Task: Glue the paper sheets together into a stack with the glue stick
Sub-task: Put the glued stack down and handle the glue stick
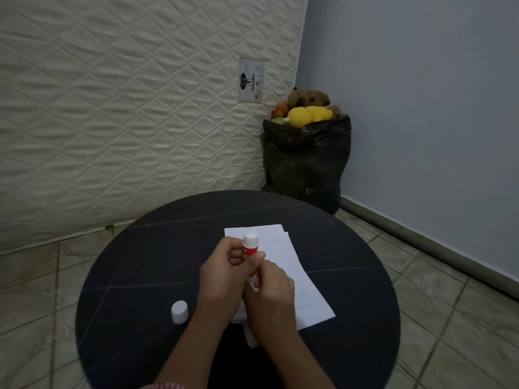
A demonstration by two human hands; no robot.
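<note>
A red glue stick [249,245] with a white top stands upright above the white paper sheets [297,279], which lie overlapped on the round black table [140,262]. My left hand [224,276] wraps around the stick's red body. My right hand [271,290] grips the stick's lower end from the right. The stick's white cap [179,312] lies apart on the table, to the left of my hands. My hands hide the near left part of the sheets.
A quilted white mattress [126,108] leans against the wall behind the table. A black bag [306,164] full of plush toys stands in the corner at the back right. Tiled floor [449,304] surrounds the table.
</note>
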